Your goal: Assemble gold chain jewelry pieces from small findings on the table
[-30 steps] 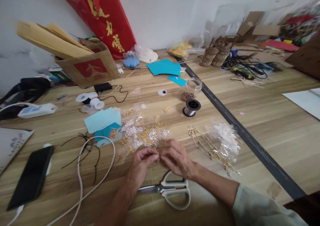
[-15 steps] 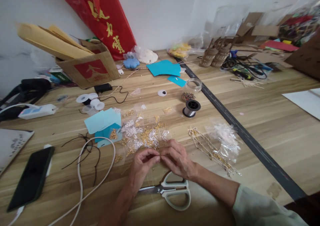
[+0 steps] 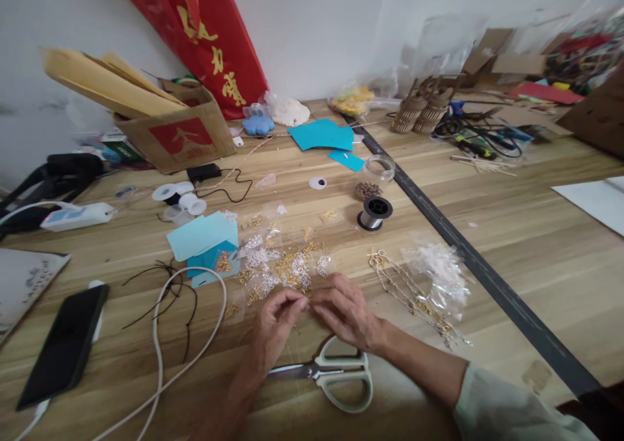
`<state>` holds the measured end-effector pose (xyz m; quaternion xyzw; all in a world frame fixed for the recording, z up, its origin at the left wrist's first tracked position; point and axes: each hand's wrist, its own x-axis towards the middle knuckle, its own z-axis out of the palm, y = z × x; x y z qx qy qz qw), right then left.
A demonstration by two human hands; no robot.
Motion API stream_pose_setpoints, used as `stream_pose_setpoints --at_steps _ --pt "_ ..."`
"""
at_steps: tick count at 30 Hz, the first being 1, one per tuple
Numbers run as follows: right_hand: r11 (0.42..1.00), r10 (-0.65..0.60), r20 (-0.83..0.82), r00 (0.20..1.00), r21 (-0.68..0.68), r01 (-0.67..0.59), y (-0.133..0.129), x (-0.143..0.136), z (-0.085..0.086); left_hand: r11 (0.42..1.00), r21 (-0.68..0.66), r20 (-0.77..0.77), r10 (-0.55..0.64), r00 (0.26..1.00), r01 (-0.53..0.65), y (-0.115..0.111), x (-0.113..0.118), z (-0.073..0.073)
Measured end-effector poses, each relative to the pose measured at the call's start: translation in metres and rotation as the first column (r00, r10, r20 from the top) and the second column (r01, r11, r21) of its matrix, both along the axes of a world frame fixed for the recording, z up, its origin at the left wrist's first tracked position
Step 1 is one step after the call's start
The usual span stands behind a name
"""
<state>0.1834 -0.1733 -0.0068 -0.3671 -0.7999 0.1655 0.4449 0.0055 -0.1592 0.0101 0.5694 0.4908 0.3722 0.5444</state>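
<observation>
Thumb and index finger of my left hand [image 3: 277, 319] are pinched together; whatever lies between them is too small to name. Close beside it, my right hand [image 3: 347, 311] is also closed in a pinch, its fingertips almost meeting the left ones. A faint thin line seems to run down from the hands over the table. Just beyond the fingers lie loose gold and silver beads [image 3: 293, 264], with small silver rings [image 3: 322, 265] at their right edge. Scissors [image 3: 336, 373] with pale handles lie below my hands, blades partly behind the left wrist.
Bead chains [image 3: 407, 291] and a clear bag of white pieces [image 3: 441, 275] lie at right. A wire spool [image 3: 374, 213] stands near a jar [image 3: 379, 169]. At left are a white cable [image 3: 156, 337], a phone [image 3: 63, 343] and blue cards [image 3: 202, 234].
My fingertips have drawn slightly apart, the left hand shifting a little left. The whole view has moved slightly; the things on the table stay put.
</observation>
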Motion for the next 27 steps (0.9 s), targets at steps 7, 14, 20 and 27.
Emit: stream_pose_setpoints --at_steps 7,14,20,27 --pt "1.0 -0.011 0.028 1.0 0.007 0.01 0.0 0.0008 -0.0047 0.997 0.068 0.011 0.028 1.0 -0.028 0.0008 -0.0049 -0.0035" --pt "1.0 -0.005 0.021 1.0 0.012 0.005 -0.0002 0.0005 -0.0042 0.995 0.092 -0.008 0.034 0.999 -0.033 0.0025 -0.0022 0.0005" --pt "0.999 0.043 -0.019 0.999 -0.026 -0.044 0.0003 -0.0008 -0.0027 0.99 0.142 -0.052 0.01 0.999 -0.003 0.0016 -0.0003 0.0012" --pt "0.996 0.078 -0.076 0.994 -0.032 -0.081 0.001 -0.0036 -0.0038 0.989 0.149 -0.096 -0.008 0.995 0.022 0.0032 0.0008 0.0051"
